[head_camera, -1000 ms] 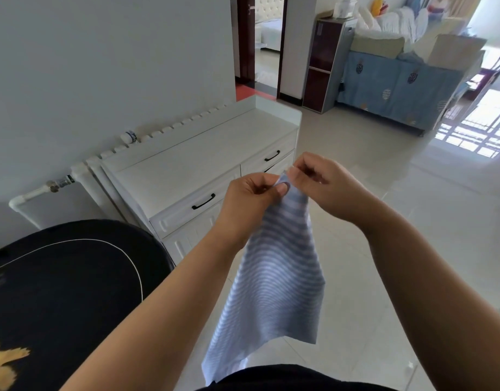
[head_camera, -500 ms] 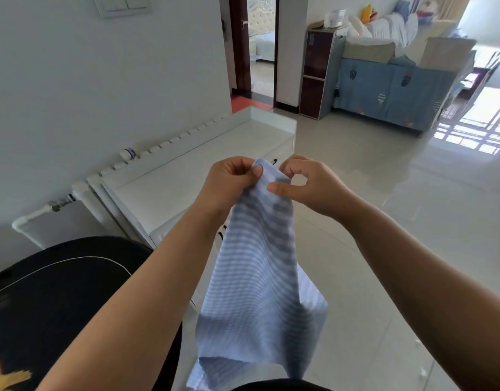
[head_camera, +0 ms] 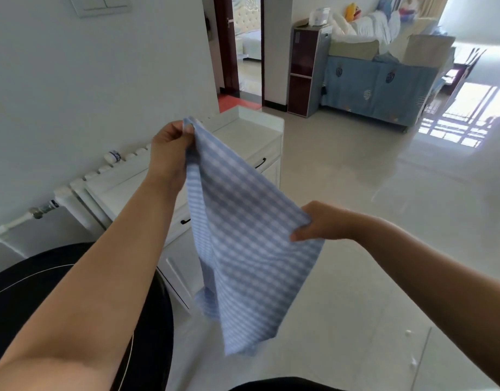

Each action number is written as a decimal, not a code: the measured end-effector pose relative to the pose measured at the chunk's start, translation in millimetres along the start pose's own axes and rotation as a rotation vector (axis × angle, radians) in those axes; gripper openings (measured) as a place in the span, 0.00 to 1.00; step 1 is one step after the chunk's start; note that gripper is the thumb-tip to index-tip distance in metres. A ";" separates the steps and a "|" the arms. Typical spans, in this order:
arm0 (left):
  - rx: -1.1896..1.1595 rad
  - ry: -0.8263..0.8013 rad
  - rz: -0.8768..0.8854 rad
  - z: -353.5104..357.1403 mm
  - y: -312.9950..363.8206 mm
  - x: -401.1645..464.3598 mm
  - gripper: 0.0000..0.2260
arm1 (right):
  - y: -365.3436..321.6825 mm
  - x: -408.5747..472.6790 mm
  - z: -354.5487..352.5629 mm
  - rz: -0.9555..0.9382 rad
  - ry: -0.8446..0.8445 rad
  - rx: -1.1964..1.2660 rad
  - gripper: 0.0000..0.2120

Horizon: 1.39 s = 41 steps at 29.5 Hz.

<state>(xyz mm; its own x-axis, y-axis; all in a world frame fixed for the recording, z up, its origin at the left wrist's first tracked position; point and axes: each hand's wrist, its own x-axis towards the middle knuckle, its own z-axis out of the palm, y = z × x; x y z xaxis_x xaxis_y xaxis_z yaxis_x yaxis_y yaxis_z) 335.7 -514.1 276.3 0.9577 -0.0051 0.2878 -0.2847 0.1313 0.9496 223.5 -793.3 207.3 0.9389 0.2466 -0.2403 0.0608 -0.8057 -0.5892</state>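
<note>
The pale floor (head_camera: 356,193) takes most of the view. I stand on it, so there is free room for something to hang in front of me. At my left side is a black round table (head_camera: 31,292), and behind it a white cabinet (head_camera: 251,134) stands along the wall. Its flat top is near, and I judge it would be a good place to lay things for folding.

The checked cloth (head_camera: 243,235), blue and white, is in the air between my 2 hands and rests on nothing. It hangs slanted: 1 corner is high at the left, the upper edge runs down to the right, and the rest falls free toward the floor.

My left hand (head_camera: 169,148) is raised and pinches the top corner between thumb and fingers, so this corner carries most of the weight. My right hand (head_camera: 322,221) is lower and nearer to me, with its fingers closed on the side edge of the cloth. I think I hold it this way to draw the edge tight and open the cloth flat. The edge is not yet level. The lowest part is blurred, so I cannot tell if it is doubled there.
</note>
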 end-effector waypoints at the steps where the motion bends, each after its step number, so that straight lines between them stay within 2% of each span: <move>1: -0.021 0.035 0.000 -3.1 -2.8 3.7 0.16 | 6.9 -2.8 8.5 0.022 -0.049 -0.024 0.12; 5: -0.099 0.175 -0.052 -11.5 -15.7 17.4 0.18 | 39.9 -13.5 52.8 0.114 -0.232 -0.224 0.12; 8: -0.094 0.252 -0.099 -13.0 -28.4 21.2 0.11 | 52.9 -13.8 68.1 0.134 -0.186 -0.244 0.11; 10: -0.116 0.314 -0.114 -18.3 -35.8 21.9 0.10 | 57.6 -12.2 66.9 0.104 -0.054 -0.374 0.11; 12: -0.128 0.394 -0.137 -27.8 -40.4 24.5 0.10 | 59.9 -14.0 60.4 -0.015 0.069 -0.597 0.10; 14: -0.090 0.456 -0.136 -38.9 -44.2 26.9 0.10 | 59.1 -17.0 49.5 -0.124 0.209 -0.794 0.04; 17: 0.125 0.491 -0.060 -50.7 -47.8 24.7 0.11 | 53.8 -20.0 13.9 -0.198 0.615 -0.874 0.09; 18: 0.179 0.486 -0.034 -53.5 -49.2 23.6 0.11 | 52.7 -20.0 -2.3 -0.147 0.654 -0.868 0.08; 20: 0.246 0.483 -0.020 -58.1 -53.1 21.8 0.09 | 47.2 -18.2 -29.8 0.010 0.604 -0.903 0.06; 22: 0.254 0.521 -0.043 -62.0 -57.3 21.4 0.05 | 36.5 -17.7 -48.3 0.083 0.517 -0.992 0.06; 26: 0.306 0.574 -0.070 -71.7 -63.1 24.7 0.05 | 21.2 -16.4 -64.6 0.001 0.454 -1.052 0.07; 28: 0.334 0.578 -0.084 -76.7 -63.4 28.7 0.09 | 18.3 -14.8 -69.8 -0.060 0.472 -1.048 0.08; 30: 0.350 0.595 -0.109 -80.6 -63.5 31.1 0.11 | 16.5 -13.3 -72.3 -0.073 0.487 -1.026 0.05; 37: 0.236 0.602 -0.165 -92.0 -67.0 23.8 0.07 | 21.8 -23.1 -67.8 -0.174 0.564 -0.953 0.08; 39: 0.185 0.593 -0.173 -90.2 -65.5 23.6 0.03 | 24.7 -27.3 -66.3 -0.204 0.607 -0.906 0.10; 41: 0.174 0.555 -0.173 -87.2 -62.5 22.9 0.05 | 25.4 -28.5 -63.3 -0.204 0.671 -0.824 0.08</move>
<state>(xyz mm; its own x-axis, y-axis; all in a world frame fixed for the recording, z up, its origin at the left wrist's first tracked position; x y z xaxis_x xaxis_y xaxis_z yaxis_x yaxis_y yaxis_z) 379.1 -435.9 212.7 0.8567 0.5119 0.0639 -0.0807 0.0106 0.9967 219.7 -854.9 248.0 0.8640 0.2735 0.4227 0.2107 -0.9590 0.1898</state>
